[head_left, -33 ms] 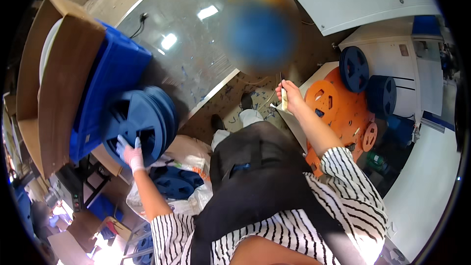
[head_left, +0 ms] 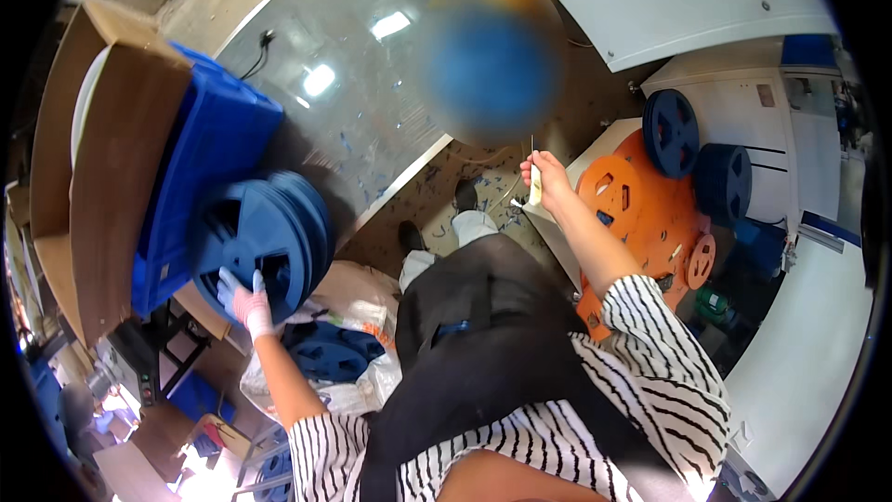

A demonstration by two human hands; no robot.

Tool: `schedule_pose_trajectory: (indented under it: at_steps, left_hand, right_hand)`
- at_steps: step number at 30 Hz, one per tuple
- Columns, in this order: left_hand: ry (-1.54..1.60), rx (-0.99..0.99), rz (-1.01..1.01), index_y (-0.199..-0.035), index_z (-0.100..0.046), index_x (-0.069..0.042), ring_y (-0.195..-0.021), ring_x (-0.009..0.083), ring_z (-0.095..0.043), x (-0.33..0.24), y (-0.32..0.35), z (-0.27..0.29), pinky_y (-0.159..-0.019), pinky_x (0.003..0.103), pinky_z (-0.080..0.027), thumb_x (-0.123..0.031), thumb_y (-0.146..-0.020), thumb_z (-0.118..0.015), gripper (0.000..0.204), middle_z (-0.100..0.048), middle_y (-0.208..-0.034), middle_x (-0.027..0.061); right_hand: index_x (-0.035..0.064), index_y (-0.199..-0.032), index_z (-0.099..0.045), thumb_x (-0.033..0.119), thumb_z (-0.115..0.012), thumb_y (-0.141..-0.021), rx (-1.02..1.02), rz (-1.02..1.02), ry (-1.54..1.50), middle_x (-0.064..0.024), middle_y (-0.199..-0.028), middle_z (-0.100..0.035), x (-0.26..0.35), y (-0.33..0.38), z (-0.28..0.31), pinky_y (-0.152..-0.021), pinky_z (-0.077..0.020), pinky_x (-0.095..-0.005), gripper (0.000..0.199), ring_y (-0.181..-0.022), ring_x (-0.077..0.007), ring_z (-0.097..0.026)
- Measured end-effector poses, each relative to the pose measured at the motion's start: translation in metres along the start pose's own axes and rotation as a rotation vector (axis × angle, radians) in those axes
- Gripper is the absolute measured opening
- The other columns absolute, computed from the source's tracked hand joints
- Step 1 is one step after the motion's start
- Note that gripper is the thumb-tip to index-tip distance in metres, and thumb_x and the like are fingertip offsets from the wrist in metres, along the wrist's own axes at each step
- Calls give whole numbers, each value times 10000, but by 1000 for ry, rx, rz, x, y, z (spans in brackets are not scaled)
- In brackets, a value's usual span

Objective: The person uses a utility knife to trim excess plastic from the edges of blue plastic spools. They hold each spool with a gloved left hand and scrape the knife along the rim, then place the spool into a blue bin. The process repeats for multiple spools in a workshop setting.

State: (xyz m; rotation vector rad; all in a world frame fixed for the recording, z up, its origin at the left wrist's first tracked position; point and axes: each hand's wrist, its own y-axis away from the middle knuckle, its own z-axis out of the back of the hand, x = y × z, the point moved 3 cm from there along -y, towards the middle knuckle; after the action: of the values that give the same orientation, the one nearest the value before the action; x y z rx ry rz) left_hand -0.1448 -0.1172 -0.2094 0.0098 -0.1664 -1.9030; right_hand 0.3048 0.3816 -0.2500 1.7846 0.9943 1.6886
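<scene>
My left hand [head_left: 244, 300], in a pale glove with bare forearm above it, lies against the front face of a blue plastic reel [head_left: 243, 223]. Its fingers are spread near the reel's cut-outs, and more blue reels are stacked behind this one. On the other side, my right hand [head_left: 550, 181] is bare and closed round a small knife [head_left: 535, 184] with a pale yellowish handle. A thin blade points up from it, away from me. Just right of that hand stands an orange panel with round openings [head_left: 609, 195].
A blue crate [head_left: 209, 144] and a cardboard box [head_left: 125, 158] stand left. Below the reels, a white sack [head_left: 265, 376] holds blue reels. More blue reels [head_left: 671, 132] sit at right. Blue scraps litter the floor. A blurred round blue patch covers the upper middle.
The view has shifted very slightly. My left hand's fingers sit a little differently on the reel; my right hand still grips the knife in nearly the same place.
</scene>
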Motion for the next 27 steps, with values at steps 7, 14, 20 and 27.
schedule_pose_trajectory:
  at_steps: [7, 14, 20, 27]
  left_hand:
    - [-23, -67, -146, -1557, -342, -64, -1428, 490, -318, -64, 73, 44, -1186, 540, -252, -346, -870, -693, 822, -352, -1566, 275]
    - [-51, 83, -254, -1563, -330, -57, -1415, 495, -339, -114, 120, 23, -1179, 552, -269, -369, -844, -692, 863, -359, -1557, 278]
    - [148, 146, -325, -1557, -332, -28, -1402, 486, -356, -154, 118, 9, -1191, 534, -242, -315, -837, -697, 857, -392, -1533, 278]
    - [468, 61, -596, -1511, -381, 8, -1383, 480, -380, -269, 69, 21, -1173, 522, -278, -286, -852, -704, 791, -433, -1497, 273]
  right_hand:
    - [153, -1061, -590, 301, -603, -1021, -346, 3, -236, -57, -953, -635, -47, -196, 41, -698, -538, -465, 154, -800, -241, -599]
    - [68, -1114, -620, 147, -663, -964, -362, 97, -410, -62, -938, -684, -51, -235, 4, -656, -505, -393, 175, -782, -216, -644]
    - [29, -945, -650, 82, -609, -994, -196, 363, -207, -10, -830, -656, -15, -184, 1, -669, -488, -268, 82, -721, -106, -607]
    - [-23, -882, -666, 66, -663, -946, -144, 623, 84, -14, -887, -615, 22, -68, 12, -691, -492, -247, 110, -754, -95, -596]
